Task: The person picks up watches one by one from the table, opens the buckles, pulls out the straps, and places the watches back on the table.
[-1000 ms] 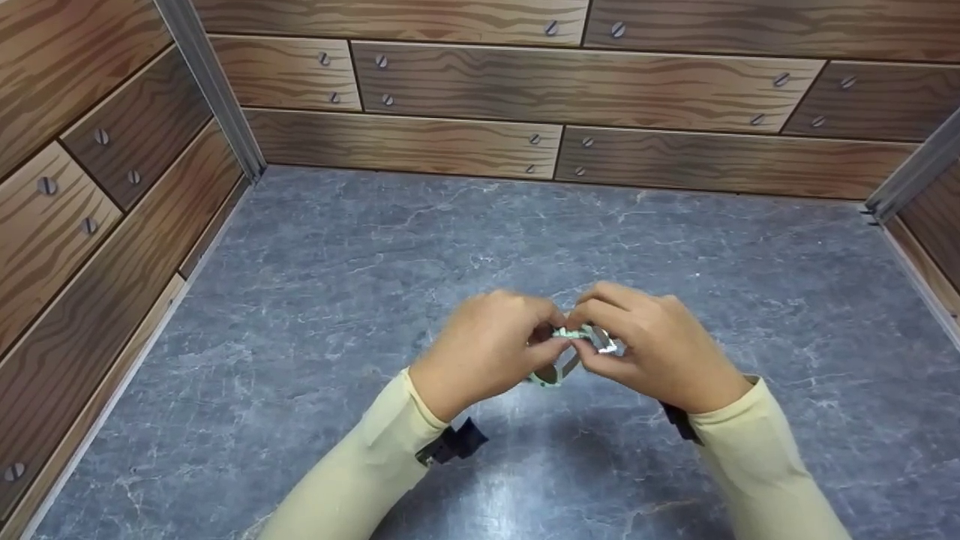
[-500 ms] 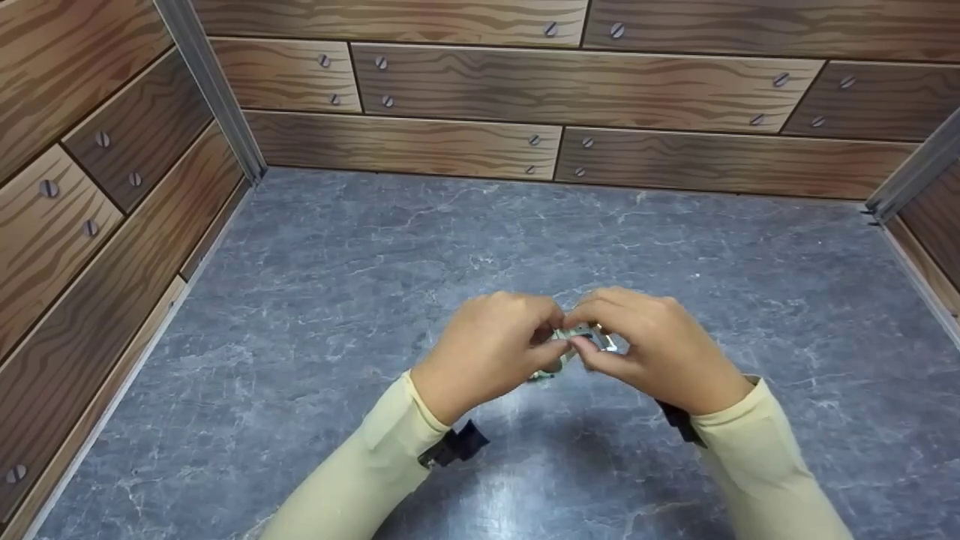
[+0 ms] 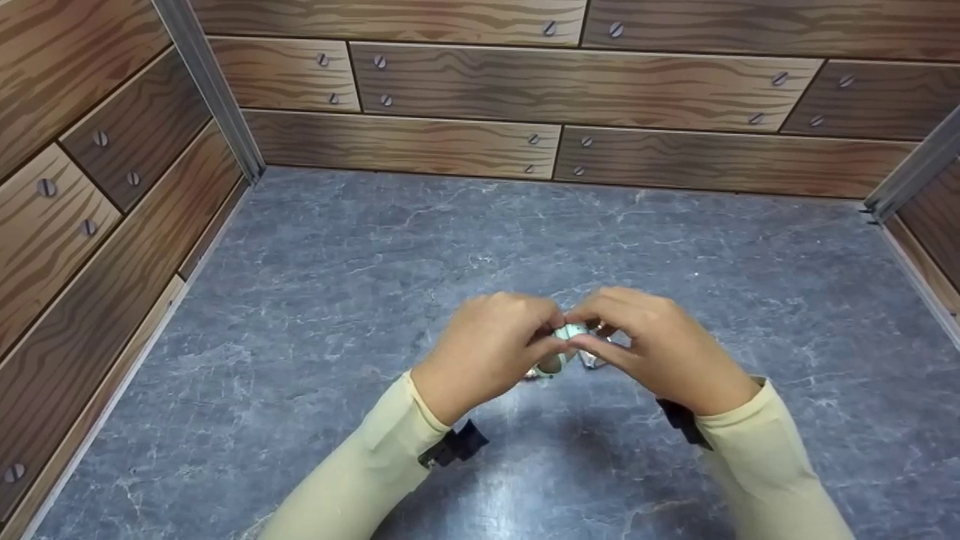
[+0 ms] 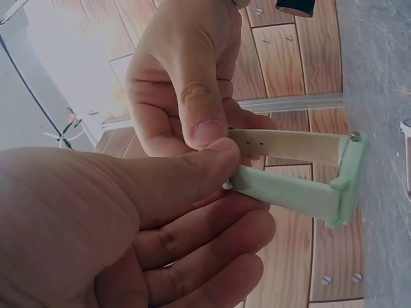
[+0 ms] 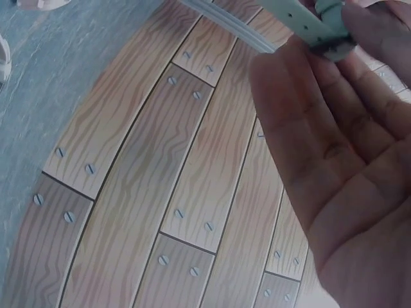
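Both hands meet near the middle of the head view on a wristwatch with a mint-green strap (image 3: 571, 331). My left hand (image 3: 491, 349) pinches the strap ends between thumb and fingers. From the other side, my right hand (image 3: 656, 345) pinches the strap close to the left fingertips. In the left wrist view the strap (image 4: 286, 189) makes a loop. Small holes show near the fingertips, and the pale green watch case (image 4: 350, 179) is edge-on at the far end. The right wrist view shows the holed strap (image 5: 302, 25) at the right fingers; the fingers partly hide the fastening.
A silvery object (image 3: 592, 357) shows just below the right fingers. At the left wrist view's right edge, a white-rimmed item (image 4: 408, 154) lies on the grey marbled tabletop (image 3: 375, 262). Wood-patterned panels (image 3: 450, 82) wall in the back and sides.
The strap has turned between the fingers, and its mint face now shows more broadly. My right thumb has straightened and shifted left along it; the left hand stays nearly still.
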A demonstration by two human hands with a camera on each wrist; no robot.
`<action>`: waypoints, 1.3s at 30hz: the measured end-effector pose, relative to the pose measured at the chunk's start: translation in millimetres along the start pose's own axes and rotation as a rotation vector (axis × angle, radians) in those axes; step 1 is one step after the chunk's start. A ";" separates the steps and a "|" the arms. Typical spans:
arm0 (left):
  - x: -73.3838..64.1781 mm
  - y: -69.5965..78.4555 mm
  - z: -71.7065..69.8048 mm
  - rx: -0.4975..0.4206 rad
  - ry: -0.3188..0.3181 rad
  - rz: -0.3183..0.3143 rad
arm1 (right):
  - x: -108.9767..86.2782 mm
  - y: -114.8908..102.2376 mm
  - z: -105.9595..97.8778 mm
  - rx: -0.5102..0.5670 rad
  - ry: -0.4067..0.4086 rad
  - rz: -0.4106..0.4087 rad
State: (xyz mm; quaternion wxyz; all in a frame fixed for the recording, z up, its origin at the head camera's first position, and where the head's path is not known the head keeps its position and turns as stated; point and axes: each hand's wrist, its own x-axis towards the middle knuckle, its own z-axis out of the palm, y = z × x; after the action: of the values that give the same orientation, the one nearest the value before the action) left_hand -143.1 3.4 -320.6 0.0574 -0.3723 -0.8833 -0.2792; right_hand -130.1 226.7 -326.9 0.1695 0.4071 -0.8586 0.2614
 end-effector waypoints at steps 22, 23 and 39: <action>-1.3 8.9 4.6 0.062 0.053 0.003 | -1.4 -2.9 -1.1 -0.129 0.038 0.037; -1.3 8.1 4.8 0.050 0.060 -0.002 | -1.0 -2.8 -1.1 -0.124 0.041 0.042; -2.8 5.0 2.6 -0.040 0.054 -0.079 | -0.7 -4.0 -0.6 -0.019 0.047 0.070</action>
State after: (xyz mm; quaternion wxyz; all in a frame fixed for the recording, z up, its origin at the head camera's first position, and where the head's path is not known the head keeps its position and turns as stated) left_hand -137.4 6.0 -321.4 0.0624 -0.3305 -0.8896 -0.3088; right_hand -126.4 225.4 -325.5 0.1843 0.3687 -0.8706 0.2687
